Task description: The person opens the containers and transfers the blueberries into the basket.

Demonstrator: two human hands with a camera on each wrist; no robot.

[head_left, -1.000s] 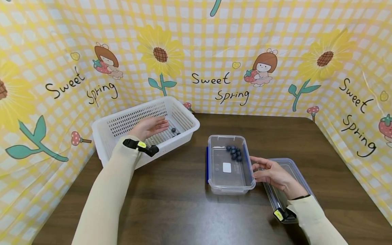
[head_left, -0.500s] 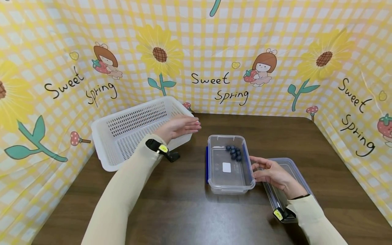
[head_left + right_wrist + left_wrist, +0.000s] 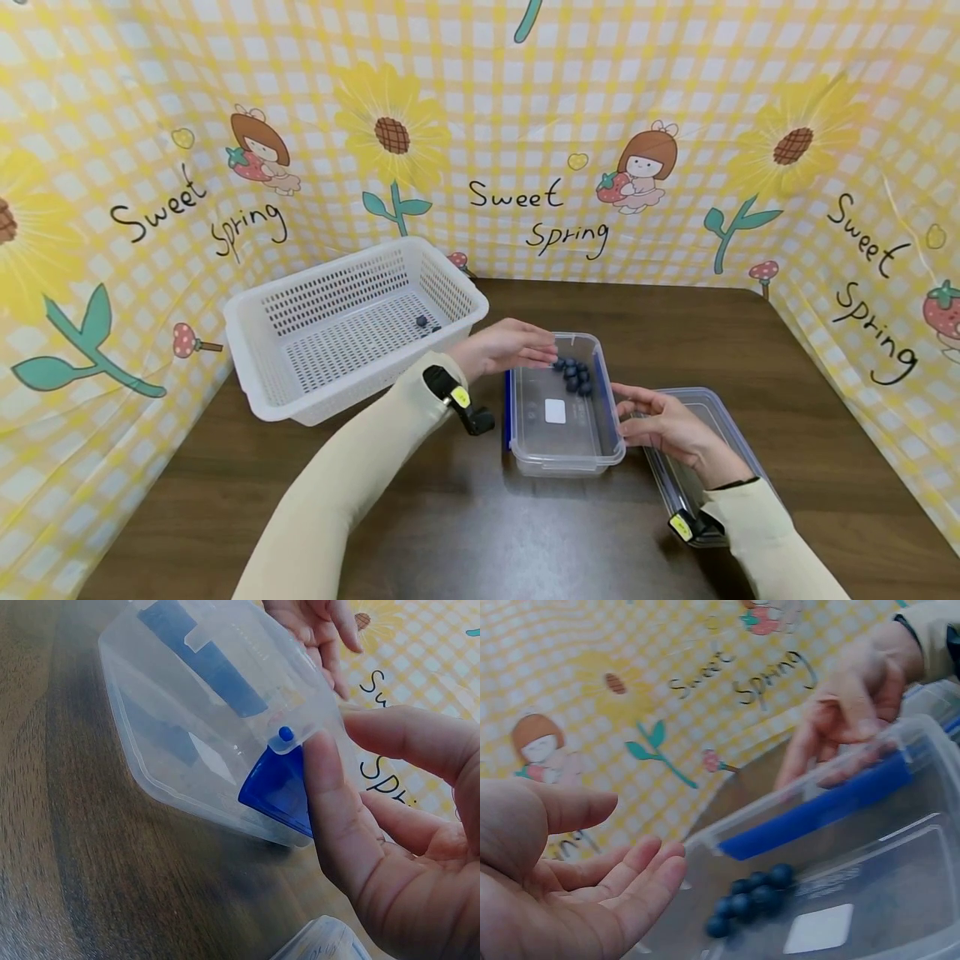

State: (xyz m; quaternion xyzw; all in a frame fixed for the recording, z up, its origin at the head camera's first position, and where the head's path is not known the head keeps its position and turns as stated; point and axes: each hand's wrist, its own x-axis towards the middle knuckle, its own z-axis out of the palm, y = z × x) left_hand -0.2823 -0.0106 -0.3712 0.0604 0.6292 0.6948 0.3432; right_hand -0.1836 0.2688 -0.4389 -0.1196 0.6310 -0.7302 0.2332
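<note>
A clear plastic container with blue clasps stands at the table's middle. Several blueberries lie in its far end, also seen in the left wrist view as blueberries. My left hand hovers over the container's far left corner, just left of the berries. Its fingers are straight and the palm shows nothing in it. My right hand rests against the container's right wall. Its thumb touches the blue clasp there.
A white slotted basket stands at the back left with a couple of blueberries on its floor. The clear lid lies under my right wrist. Yellow patterned cloth walls close off the table's back and sides.
My left hand has left the basket and swept right, over the table, to the container's far left corner. The right hand has stayed at the container's right wall.
</note>
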